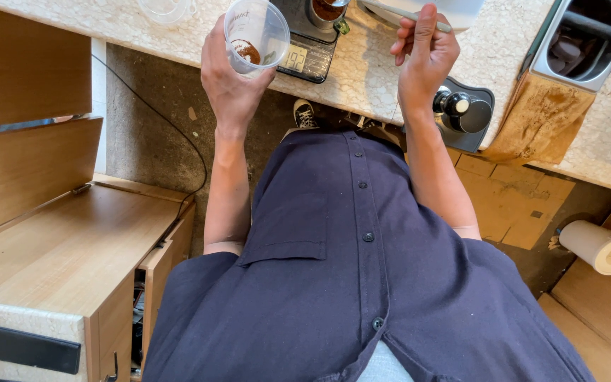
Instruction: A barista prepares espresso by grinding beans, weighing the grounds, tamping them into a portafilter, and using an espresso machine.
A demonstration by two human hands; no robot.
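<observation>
The left hand has its fingers wrapped round a clear plastic cup, tilted, with brown coffee grounds clinging inside. The right hand pinches a thin metal-handled tool between thumb and fingers. Both hover over a pale speckled counter, the cup just beside a black digital scale. Further right sit a black tamper and a steel knock box. Wooden cabinets stand below, left of a grey floor.
</observation>
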